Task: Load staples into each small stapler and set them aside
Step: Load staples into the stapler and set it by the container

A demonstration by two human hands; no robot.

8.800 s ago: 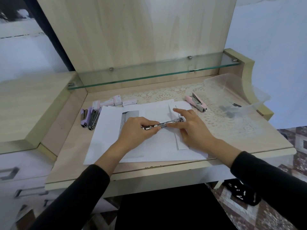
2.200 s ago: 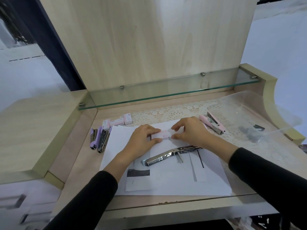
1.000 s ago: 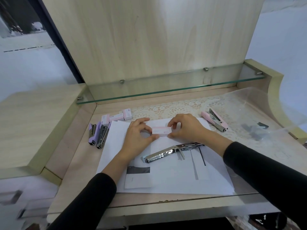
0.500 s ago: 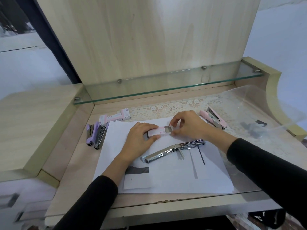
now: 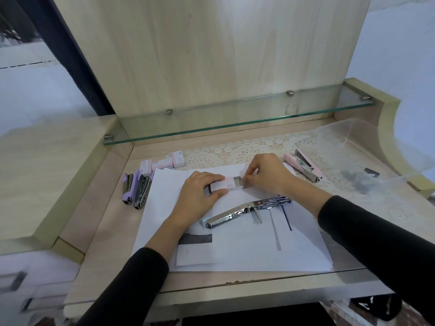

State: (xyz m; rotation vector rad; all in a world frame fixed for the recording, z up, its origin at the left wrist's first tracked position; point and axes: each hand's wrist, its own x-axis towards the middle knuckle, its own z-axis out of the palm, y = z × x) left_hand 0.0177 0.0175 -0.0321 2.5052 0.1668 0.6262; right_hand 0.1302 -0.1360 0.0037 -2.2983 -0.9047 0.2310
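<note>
Left hand grips staple box; right hand pinches slid-out tray.

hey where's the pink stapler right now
In the head view the pink stapler lies on the lace mat at the right, between the right hand and the clear plastic tub.

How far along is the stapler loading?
Done: silver stapler lies open on the paper. In hand: left hand holds a staple box, right hand pinches its part-out tray. Left: loading it, then the purple staplers; whether the pink stapler is loaded is unclear.
</note>
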